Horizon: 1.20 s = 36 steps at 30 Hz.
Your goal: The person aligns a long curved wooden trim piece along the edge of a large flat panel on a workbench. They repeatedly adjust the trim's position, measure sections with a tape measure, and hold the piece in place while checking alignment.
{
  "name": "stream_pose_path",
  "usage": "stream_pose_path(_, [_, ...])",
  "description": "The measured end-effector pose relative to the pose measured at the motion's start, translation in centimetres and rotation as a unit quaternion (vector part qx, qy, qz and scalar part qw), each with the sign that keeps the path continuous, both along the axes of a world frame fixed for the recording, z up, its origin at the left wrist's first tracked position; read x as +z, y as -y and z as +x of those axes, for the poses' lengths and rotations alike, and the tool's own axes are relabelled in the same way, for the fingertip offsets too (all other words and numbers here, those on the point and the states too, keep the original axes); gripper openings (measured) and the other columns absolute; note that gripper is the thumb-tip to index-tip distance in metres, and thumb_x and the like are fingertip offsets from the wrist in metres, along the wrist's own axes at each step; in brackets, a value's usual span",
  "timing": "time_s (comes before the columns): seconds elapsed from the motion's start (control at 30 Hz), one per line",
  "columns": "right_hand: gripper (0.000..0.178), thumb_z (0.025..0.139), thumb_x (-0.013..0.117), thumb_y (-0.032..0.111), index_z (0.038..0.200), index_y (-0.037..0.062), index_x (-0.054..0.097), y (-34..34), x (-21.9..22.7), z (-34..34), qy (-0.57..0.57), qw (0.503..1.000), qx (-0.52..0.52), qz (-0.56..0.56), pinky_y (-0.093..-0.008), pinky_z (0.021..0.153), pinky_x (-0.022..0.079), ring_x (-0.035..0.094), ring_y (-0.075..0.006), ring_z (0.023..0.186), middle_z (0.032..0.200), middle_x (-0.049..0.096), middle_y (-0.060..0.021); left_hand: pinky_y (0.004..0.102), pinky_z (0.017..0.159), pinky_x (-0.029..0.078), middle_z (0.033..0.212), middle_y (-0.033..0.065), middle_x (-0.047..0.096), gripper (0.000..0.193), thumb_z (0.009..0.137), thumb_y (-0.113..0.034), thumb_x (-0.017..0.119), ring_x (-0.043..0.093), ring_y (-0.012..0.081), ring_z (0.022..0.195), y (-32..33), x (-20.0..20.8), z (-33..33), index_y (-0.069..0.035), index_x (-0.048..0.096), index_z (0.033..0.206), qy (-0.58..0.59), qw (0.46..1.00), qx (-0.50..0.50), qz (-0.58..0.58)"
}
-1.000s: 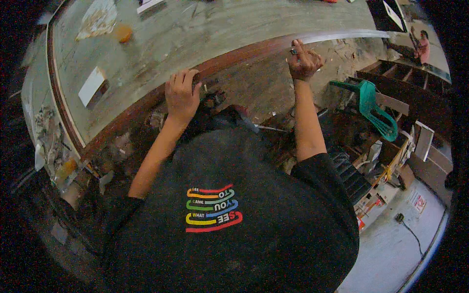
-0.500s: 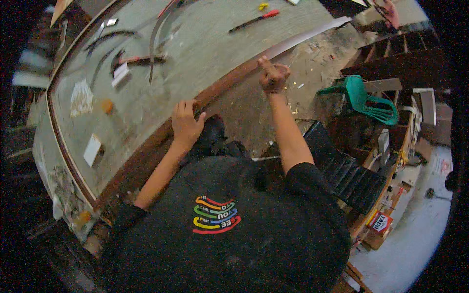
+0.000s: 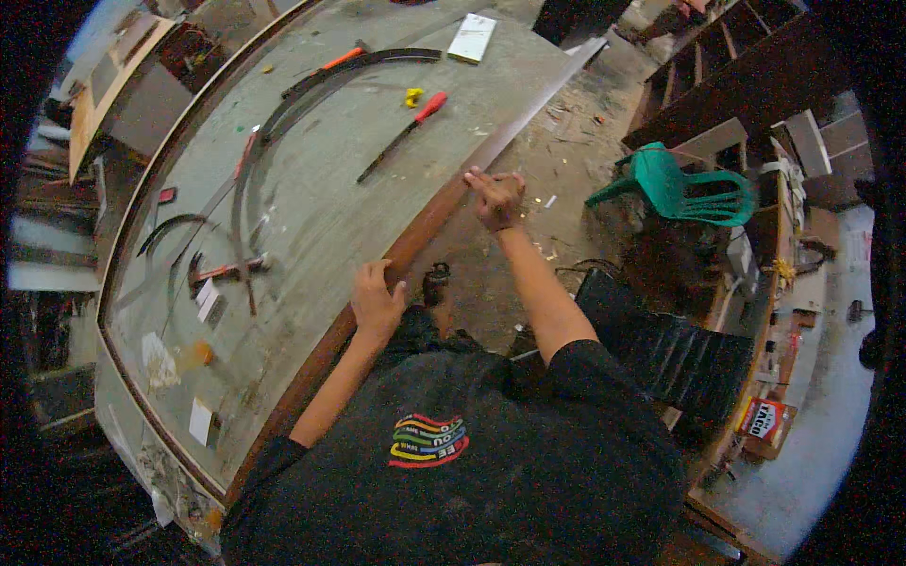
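A large grey-green tabletop (image 3: 321, 222) lies before me, with a brown edging strip (image 3: 429, 224) along its near right side. My left hand (image 3: 377, 309) rests over this edge, fingers stretched and somewhat apart. Farther along, my right hand (image 3: 497, 200) is curled at the strip, with a digit pressed on its top; its underside is hidden. Beyond it the strip looks pale and shiny toward the far corner. On the tabletop lie a red-handled file (image 3: 404, 138), a small yellow object (image 3: 413, 96), a hammer (image 3: 226, 271) and dark curved strips (image 3: 283, 108).
A white block (image 3: 472, 38) sits near the far edge, and an orange-handled tool (image 3: 340, 58) is nearby. To the right stand a green plastic chair (image 3: 656, 179), a black ribbed item (image 3: 661, 344) and a dark shelf unit (image 3: 694, 80). Scraps litter the floor (image 3: 566, 141).
The view has shifted and shows more of the far tabletop. Both hands appear lower in the picture. My right hand, earlier lifted with a finger out, is now against the strip.
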State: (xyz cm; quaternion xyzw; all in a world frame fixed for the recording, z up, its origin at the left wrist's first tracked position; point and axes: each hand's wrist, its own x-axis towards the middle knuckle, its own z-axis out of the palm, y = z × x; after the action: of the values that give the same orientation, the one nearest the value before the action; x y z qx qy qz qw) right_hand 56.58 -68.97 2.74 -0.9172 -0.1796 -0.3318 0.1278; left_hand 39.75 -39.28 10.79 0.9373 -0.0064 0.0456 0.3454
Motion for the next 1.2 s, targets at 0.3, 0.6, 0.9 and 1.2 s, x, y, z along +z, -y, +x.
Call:
stream_pose_path(0.3, [0.055, 0.080, 0.066, 0.008, 0.132, 0.0247, 0.069, 2.7, 4.1, 0.4, -0.102, 0.991, 0.045, -0.068, -0.0430, 0.111, 0.030, 0.064, -0.0208, 0.112, 0.138, 0.067, 0.0025, 0.0478, 0.086, 0.049, 0.108, 0.0166, 0.062, 0.040, 0.082, -0.007, 0.078, 0.060, 0.0384, 0.103, 1.8, 1.5, 2.0, -0.008, 0.064, 0.119, -0.033, 0.999, 0.002, 0.028])
stream_pose_path(0.6, [0.044, 0.080, 0.079, 0.021, 0.123, 0.0200, 0.068, 4.8, 6.9, 6.7, -0.154, 0.951, 0.243, -0.112, -0.0448, 0.108, 0.037, 0.057, -0.0265, 0.121, 0.121, 0.066, -0.0020, 0.0459, 0.091, 0.051, 0.107, 0.0120, 0.070, 0.034, 0.081, -0.012, 0.076, 0.064, 0.0348, 0.102, 0.1, 1.5, -3.2, -0.013, 0.069, 0.115, -0.033, 0.981, 0.154, 0.117])
stream_pose_path(0.9, [0.060, 0.081, 0.079, 0.027, 0.137, 0.0163, 0.059, -1.1, 8.1, 5.3, -0.230, 0.811, 0.512, -0.163, -0.0488, 0.105, 0.045, 0.056, -0.0326, 0.118, 0.129, 0.060, -0.0074, 0.0449, 0.093, 0.049, 0.106, 0.0084, 0.070, 0.037, 0.075, 0.002, 0.066, 0.063, 0.0313, 0.103, 4.2, -1.1, -3.6, -0.011, 0.071, 0.108, 0.077, 0.933, 0.286, 0.203])
stream_pose_path(1.2, [0.042, 0.089, 0.061, 0.018, 0.128, 0.0038, 0.061, -13.7, 9.5, -3.4, -0.209, 0.781, 0.579, -0.102, -0.0396, 0.094, 0.053, 0.061, -0.0299, 0.109, 0.115, 0.062, -0.0120, 0.0458, 0.095, 0.048, 0.109, 0.0095, 0.069, 0.039, 0.074, 0.004, 0.065, 0.062, 0.0318, 0.106, 4.3, -2.1, -3.8, -0.008, 0.071, 0.111, 0.135, 0.909, 0.322, 0.229])
